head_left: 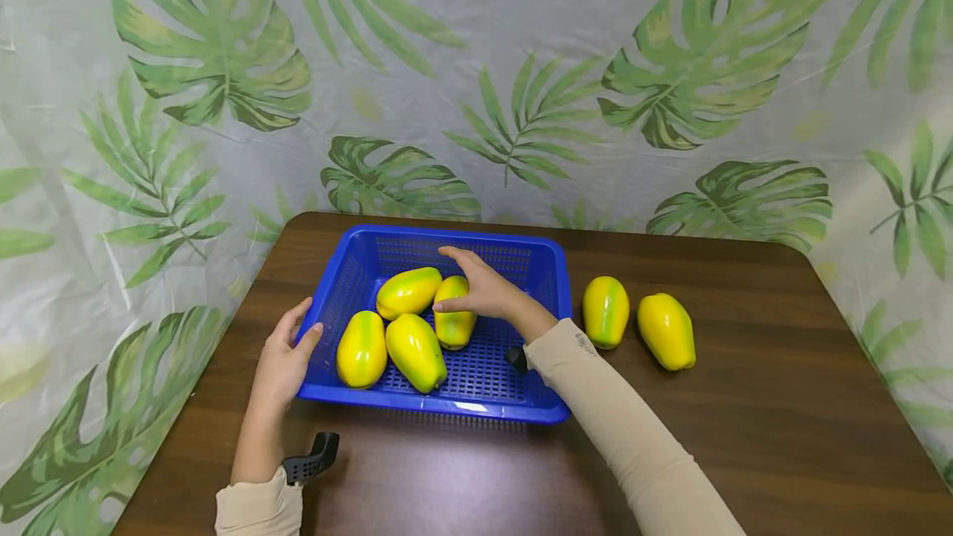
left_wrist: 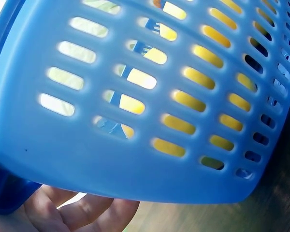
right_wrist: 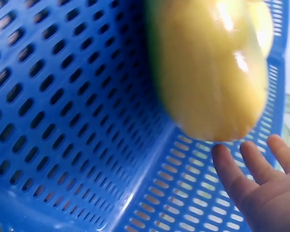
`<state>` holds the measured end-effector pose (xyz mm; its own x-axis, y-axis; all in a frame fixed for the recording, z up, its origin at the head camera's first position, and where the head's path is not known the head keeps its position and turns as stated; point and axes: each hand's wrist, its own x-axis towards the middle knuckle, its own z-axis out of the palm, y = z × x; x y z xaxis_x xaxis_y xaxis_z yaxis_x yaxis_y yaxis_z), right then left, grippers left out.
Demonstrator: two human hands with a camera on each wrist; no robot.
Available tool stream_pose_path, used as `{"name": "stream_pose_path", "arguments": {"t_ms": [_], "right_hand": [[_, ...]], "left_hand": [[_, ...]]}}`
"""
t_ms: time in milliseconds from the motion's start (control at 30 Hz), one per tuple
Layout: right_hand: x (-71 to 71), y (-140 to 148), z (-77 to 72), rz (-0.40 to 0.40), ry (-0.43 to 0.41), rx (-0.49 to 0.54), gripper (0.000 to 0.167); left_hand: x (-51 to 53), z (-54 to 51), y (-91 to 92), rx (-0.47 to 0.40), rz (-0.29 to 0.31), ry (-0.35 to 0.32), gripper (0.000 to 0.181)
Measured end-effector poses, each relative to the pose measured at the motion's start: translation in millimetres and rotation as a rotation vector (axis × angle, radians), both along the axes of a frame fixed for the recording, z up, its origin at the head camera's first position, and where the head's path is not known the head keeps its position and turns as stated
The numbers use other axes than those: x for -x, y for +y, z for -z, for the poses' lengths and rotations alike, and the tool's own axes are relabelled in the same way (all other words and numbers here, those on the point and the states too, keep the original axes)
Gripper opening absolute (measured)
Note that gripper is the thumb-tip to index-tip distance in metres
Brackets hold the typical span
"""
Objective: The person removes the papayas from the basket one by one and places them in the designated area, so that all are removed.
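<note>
A blue plastic basket [head_left: 476,410] holds several yellow-green papayas, among them one at its left [head_left: 361,350] and one nearer the middle [head_left: 454,329]. My left hand [head_left: 281,362] grips the basket's left rim; in the left wrist view its curled fingers [left_wrist: 87,212] show beneath the edge of the basket [left_wrist: 77,164]. Over the middle papaya is my right hand [head_left: 487,289], thumb and fingers spread apart. In the right wrist view, the fingertips of that hand [right_wrist: 266,179] are beside the end of a papaya [right_wrist: 208,72], not curled round it; whether they touch cannot be told.
Two more papayas lie on the brown table [head_left: 759,437] to the right of the basket, one close to its wall [head_left: 605,312] and one farther right [head_left: 666,332]. A leaf-patterned cloth [head_left: 521,64] hangs behind the table.
</note>
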<state>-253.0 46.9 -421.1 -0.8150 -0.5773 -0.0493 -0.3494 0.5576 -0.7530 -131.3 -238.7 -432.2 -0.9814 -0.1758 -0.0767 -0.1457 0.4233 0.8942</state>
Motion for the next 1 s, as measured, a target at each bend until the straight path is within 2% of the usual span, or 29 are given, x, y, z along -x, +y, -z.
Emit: {"name": "stream_pose_path", "arguments": {"t_ms": [367,667,1000], "right_hand": [[1.1,-3.3,10.2,-0.032,-0.042,-0.120,0.088],[-1.2,-5.3,11.6,-0.072,-0.049,-0.192,0.079],[0.3,-4.9,9.0,-0.083,-0.024,-0.176,0.075]], "left_hand": [[-0.9,-1.0,-0.3,0.016,0.002,0.003,0.052],[-1.6,-2.0,0.2,0.014,0.003,0.007,0.051],[-1.0,-0.6,-0.8,0.017,0.008,0.016,0.052]]}}
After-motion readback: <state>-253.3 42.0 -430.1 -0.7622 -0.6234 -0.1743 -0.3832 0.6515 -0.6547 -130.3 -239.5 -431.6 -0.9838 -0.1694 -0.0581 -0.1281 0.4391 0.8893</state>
